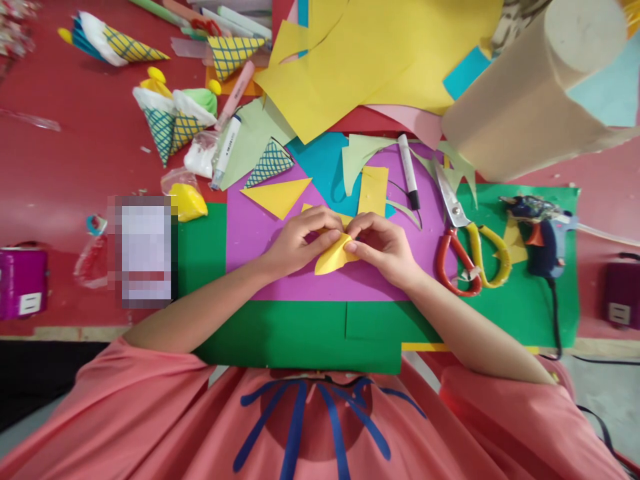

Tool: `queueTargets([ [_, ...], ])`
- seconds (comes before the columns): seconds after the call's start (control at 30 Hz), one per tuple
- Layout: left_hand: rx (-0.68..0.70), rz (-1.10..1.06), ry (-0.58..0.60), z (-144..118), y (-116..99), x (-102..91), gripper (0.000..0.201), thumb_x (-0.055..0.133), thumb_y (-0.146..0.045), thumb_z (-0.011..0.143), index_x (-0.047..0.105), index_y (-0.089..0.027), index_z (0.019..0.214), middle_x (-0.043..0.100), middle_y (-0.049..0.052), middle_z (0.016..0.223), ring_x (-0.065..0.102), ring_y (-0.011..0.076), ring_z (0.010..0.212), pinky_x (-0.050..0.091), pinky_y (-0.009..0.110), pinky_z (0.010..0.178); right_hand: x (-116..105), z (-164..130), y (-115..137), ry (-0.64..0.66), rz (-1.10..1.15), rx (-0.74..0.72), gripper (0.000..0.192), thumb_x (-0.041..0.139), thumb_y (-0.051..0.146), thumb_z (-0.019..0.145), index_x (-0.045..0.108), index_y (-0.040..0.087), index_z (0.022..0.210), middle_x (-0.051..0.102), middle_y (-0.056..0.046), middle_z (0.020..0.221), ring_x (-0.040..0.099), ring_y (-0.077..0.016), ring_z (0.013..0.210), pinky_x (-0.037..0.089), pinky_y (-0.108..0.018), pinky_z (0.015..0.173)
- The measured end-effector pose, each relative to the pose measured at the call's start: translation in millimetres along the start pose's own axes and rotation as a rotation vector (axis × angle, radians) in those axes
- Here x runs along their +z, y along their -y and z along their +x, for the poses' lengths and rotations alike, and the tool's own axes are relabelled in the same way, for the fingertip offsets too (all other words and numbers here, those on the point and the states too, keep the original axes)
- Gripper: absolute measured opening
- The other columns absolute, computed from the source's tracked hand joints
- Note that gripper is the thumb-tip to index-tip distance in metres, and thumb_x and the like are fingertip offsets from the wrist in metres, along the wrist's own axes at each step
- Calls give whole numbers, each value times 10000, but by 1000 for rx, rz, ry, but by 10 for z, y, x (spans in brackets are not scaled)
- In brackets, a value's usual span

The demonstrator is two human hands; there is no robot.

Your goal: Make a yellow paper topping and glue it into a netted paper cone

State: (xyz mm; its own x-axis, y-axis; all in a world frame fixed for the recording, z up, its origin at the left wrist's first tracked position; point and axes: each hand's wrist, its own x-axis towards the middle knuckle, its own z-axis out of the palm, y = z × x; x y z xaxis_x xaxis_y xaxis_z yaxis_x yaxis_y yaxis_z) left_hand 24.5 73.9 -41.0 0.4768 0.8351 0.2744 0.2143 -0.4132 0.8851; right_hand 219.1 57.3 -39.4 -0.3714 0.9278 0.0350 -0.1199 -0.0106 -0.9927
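My left hand (300, 241) and my right hand (383, 245) meet over a purple foam sheet (260, 230) and both pinch a small yellow foam piece (333, 257) that is curled into a cone shape. A flat yellow triangle (277, 195) lies just beyond my left hand. A yellow rectangle strip (373, 190) lies beyond my right hand. A black marker (409, 172) rests near it.
Red and yellow scissors (463, 247) and a blue glue gun (543, 233) lie to the right on a green sheet (300, 333). Finished paper cones (173, 120) sit at the far left. Large yellow sheets (370, 53) and a beige roll (530, 93) are at the back.
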Motion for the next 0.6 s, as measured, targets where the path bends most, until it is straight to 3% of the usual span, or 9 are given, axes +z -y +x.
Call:
queueTargets([
  [0.17,51,125,-96,-7,5,9,173,628,-358,902,637,-234,1023,686,44,1061,630,166,1058,507,330,929,0,-17,-11,-40,-110,-83,120,703,314,855,623,228,828,642,17,793,600,-119,760,489,-286,733],
  [0.27,62,189,-160,-21,-5,14,140,656,-348,883,635,-227,950,667,27,966,630,154,980,513,301,871,9,-22,-5,-63,-181,-134,99,684,292,871,617,232,829,648,16,795,604,-121,762,482,-289,721],
  [0.43,33,137,-85,-42,-38,28,133,540,-319,951,613,-210,928,671,19,888,641,123,847,519,255,761,24,-22,1,-162,-244,-163,89,685,262,869,609,235,830,635,26,785,601,-107,731,486,-274,693],
  [0.6,57,196,-69,-49,-33,56,215,666,-355,865,596,-184,976,673,33,899,642,128,826,537,232,711,31,-23,-3,-190,-263,-141,86,680,258,874,610,232,831,649,22,801,614,-105,737,499,-268,689],
])
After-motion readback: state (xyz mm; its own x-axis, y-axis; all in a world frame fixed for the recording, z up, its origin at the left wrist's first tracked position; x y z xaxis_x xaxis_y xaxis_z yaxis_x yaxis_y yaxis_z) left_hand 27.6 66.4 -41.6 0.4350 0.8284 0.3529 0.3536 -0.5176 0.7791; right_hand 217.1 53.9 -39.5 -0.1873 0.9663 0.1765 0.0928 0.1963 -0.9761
